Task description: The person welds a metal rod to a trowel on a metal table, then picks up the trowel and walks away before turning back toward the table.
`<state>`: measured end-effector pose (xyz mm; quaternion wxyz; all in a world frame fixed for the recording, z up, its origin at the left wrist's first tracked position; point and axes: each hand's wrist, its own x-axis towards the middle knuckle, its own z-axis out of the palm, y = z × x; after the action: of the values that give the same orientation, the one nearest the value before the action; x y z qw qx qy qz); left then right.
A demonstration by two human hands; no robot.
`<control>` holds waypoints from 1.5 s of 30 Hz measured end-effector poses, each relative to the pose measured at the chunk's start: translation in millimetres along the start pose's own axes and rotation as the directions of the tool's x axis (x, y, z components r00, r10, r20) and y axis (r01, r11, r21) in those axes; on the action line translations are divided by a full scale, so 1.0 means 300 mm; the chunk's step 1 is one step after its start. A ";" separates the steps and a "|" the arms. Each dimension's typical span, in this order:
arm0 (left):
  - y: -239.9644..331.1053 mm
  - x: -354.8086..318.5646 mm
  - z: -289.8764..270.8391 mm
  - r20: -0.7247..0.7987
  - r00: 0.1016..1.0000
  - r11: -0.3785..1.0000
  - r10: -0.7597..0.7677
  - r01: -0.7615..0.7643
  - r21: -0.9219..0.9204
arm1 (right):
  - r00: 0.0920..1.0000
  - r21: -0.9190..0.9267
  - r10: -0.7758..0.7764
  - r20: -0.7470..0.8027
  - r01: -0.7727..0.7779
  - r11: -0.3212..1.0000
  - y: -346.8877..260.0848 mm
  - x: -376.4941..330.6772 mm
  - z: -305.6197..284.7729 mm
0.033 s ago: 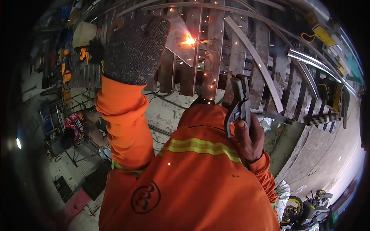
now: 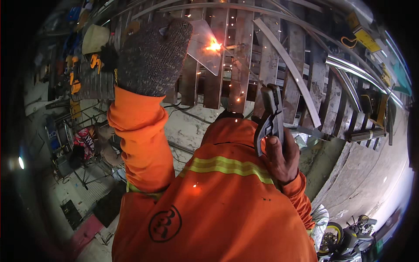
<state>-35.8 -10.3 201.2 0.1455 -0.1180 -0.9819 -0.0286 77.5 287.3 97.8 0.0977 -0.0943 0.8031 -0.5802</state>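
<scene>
My left hand point(image 2: 153, 59), in a dark knitted glove, grips a thin grey metal plate point(image 2: 201, 37) by its left side; the fingertips are hidden. In my bare right hand point(image 2: 284, 158) is a black welding electrode holder point(image 2: 271, 115), with the fingers wrapped round its handle. A thin welding rod point(image 2: 242, 62) runs from the holder's jaws up and left to the plate. Where its tip meets the plate's right edge, a bright orange-white arc point(image 2: 214, 45) burns and sparks fly off. The plate lies over the slatted metal bench point(image 2: 189, 87).
A flat metal strip point(image 2: 290, 72) lies slantwise over the slats. Shiny tubes point(image 2: 358, 74) and a yellow box point(image 2: 366, 40) lie at the right. Another person point(image 2: 98, 142) is low at the left. A motorcycle point(image 2: 349, 236) stands at the lower right. Cables cross the floor below the bench.
Only the flying sparks have shifted; one glows a little farther right over my orange clothing. Both hands, the plate and the electrode holder keep their places.
</scene>
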 end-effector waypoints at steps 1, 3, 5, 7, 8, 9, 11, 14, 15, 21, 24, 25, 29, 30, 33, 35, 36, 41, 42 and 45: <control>-0.015 0.002 0.003 -0.007 0.996 0.994 0.092 -0.091 0.064 | 0.992 0.100 0.115 0.048 -0.120 0.988 -0.005 0.004 -0.007; -0.038 0.005 0.006 -0.009 0.983 0.975 0.184 -0.182 0.127 | 0.969 0.193 0.222 0.106 -0.240 0.952 -0.016 0.008 -0.023; -0.044 0.001 0.005 -0.044 0.965 0.951 0.259 -0.248 0.183 | 0.944 0.227 0.281 0.174 -0.317 0.921 -0.019 0.007 -0.035; -0.044 0.001 0.005 -0.028 0.968 0.956 0.248 -0.239 0.171 | 0.933 0.224 0.304 0.190 -0.343 0.912 -0.029 0.011 -0.040; -0.044 0.001 0.005 -0.010 0.972 0.960 0.234 -0.230 0.159 | 0.922 0.220 0.327 0.209 -0.370 0.903 -0.033 0.013 -0.041; -0.033 0.003 -0.005 0.022 0.976 0.958 0.218 -0.218 0.184 | 0.919 0.217 0.336 0.207 -0.378 0.900 -0.036 0.015 -0.040; -0.022 0.003 0.000 0.014 0.988 0.983 0.155 -0.156 0.102 | 0.925 0.226 0.327 0.196 -0.367 0.902 -0.024 0.010 -0.030; -0.017 0.003 -0.004 0.014 0.995 0.994 0.101 -0.102 0.038 | 0.929 0.216 0.313 0.199 -0.353 0.910 -0.011 0.009 -0.029; -0.017 0.004 -0.006 0.015 0.993 0.992 0.115 -0.115 0.054 | 0.927 0.196 0.311 0.208 -0.351 0.916 -0.008 0.009 -0.030; -0.086 -0.009 0.013 -0.059 0.955 0.937 0.292 -0.273 0.220 | 0.936 0.233 0.292 0.196 -0.334 0.913 0.010 0.005 -0.021; -0.078 -0.010 0.010 -0.070 0.955 0.936 0.290 -0.267 0.227 | 0.935 0.226 0.302 0.188 -0.341 0.913 0.013 0.003 -0.021; -0.078 -0.011 0.013 -0.072 0.956 0.938 0.285 -0.262 0.227 | 0.935 0.227 0.299 0.192 -0.338 0.913 0.011 0.005 -0.021; -0.078 -0.010 0.032 -0.085 0.949 0.930 0.305 -0.277 0.243 | 0.932 0.219 0.312 0.186 -0.349 0.911 0.007 0.006 -0.025; -0.083 -0.016 0.024 -0.085 0.945 0.920 0.316 -0.284 0.269 | 0.931 0.220 0.308 0.197 -0.348 0.911 0.013 0.005 -0.021; -0.024 -0.011 -0.016 -0.046 0.983 0.970 0.179 -0.168 0.174 | 0.940 0.332 0.281 0.193 -0.332 0.883 0.025 -0.004 -0.014; -0.021 -0.002 0.008 -0.009 0.985 0.980 0.174 -0.172 0.103 | 0.948 0.302 0.284 0.140 -0.314 0.900 0.007 0.000 -0.013; -0.029 0.000 0.008 -0.008 0.985 0.979 0.175 -0.173 0.105 | 0.967 0.288 0.234 0.104 -0.254 0.923 0.003 0.004 -0.007; -0.039 -0.002 0.001 -0.033 0.970 0.958 0.242 -0.233 0.165 | 0.967 0.249 0.225 0.121 -0.249 0.936 0.006 0.010 -0.008; -0.039 -0.001 0.000 -0.033 0.970 0.958 0.242 -0.234 0.165 | 0.961 0.269 0.238 0.144 -0.269 0.925 0.007 0.010 -0.007; -0.033 -0.001 -0.004 -0.009 0.974 0.960 0.227 -0.223 0.169 | 0.916 0.231 0.335 0.220 -0.383 0.895 0.003 0.011 -0.033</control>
<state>-37.7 -20.1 202.0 0.1712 -0.2158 -0.9589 0.0686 71.7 295.7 99.9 0.2853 0.0197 0.7086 -0.6450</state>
